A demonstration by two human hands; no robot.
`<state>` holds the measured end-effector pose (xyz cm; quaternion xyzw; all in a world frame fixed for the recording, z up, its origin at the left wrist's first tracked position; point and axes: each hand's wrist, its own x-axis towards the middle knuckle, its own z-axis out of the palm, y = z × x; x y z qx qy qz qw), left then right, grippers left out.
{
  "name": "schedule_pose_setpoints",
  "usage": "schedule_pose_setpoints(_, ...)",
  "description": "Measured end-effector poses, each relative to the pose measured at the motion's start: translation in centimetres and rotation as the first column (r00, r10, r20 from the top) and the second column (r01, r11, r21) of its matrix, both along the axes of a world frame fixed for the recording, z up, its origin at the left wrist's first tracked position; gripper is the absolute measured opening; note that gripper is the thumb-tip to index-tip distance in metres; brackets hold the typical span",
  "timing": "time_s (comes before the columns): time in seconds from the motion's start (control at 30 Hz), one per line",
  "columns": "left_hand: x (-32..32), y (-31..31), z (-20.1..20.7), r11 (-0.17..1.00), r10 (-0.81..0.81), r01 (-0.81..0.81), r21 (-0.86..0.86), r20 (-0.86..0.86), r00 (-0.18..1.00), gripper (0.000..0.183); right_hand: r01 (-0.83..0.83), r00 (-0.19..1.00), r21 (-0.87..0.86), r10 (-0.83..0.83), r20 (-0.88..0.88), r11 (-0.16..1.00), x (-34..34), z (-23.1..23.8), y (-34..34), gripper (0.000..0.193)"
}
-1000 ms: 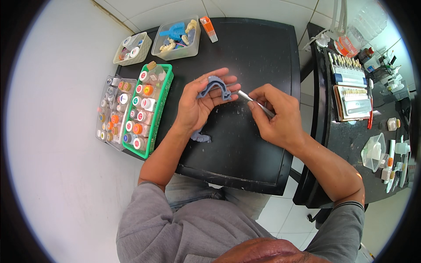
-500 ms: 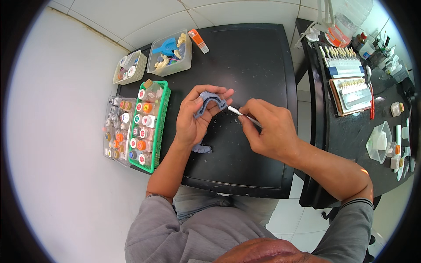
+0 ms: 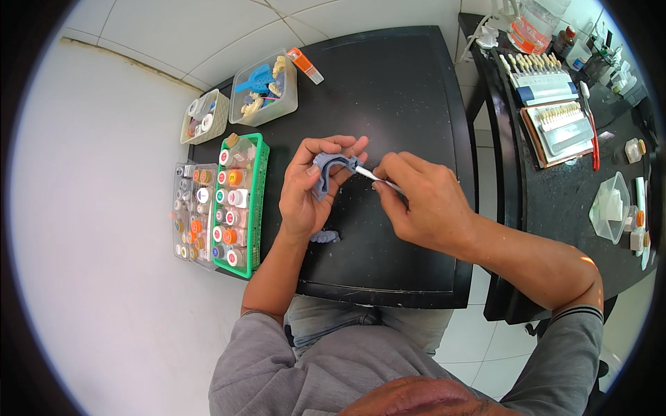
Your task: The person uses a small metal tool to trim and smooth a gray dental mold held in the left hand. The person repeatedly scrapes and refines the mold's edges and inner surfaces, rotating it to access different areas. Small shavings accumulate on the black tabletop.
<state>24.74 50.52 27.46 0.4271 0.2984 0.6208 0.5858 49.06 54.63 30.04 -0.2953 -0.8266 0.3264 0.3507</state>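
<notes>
Head cam: left hand (image 3: 305,197) grips the grey-blue horseshoe-shaped dental cast (image 3: 327,170), right hand (image 3: 423,204) pinches a thin white tool (image 3: 371,176), tip now touching it.

Green basket (image 3: 258,201) of little bottles sits at the black table's (image 3: 409,90) left edge, clear tubs (image 3: 263,90) behind it.
</notes>
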Motion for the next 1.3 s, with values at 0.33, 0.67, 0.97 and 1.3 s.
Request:
schedule_pose_setpoints(0.33, 0.06, 0.40, 0.07, 1.000, 0.018, -0.018, 0.007, -0.017, 1.000, 0.040, 0.005, 1.000, -0.011, -0.005, 0.002, 1.000, 0.12, 0.23, 0.26, 0.016)
schedule_pose_setpoints(0.67, -0.05, 0.50, -0.46, 0.999, -0.006, 0.006, 0.033, -0.009, 1.000, 0.037, 0.000, 1.000, -0.019, 0.001, 0.026, 1.000, 0.31, 0.03, 0.33, 0.015)
schedule_pose_setpoints(0.97, 0.24, 0.35, -0.48, 1.000, -0.001, 0.002, 0.015, -0.042, 0.999, 0.038, 0.011, 1.000, 0.006, -0.011, 0.013, 1.000, 0.21, -0.04, 0.18, 0.016)
schedule_pose_setpoints(1.3, -0.17, 0.57, -0.74, 0.999, 0.006, -0.006, 0.031, 0.018, 1.000, 0.040, 0.014, 1.000, -0.012, -0.014, 0.011, 1.000, 0.03, -0.29, 0.20, 0.015)
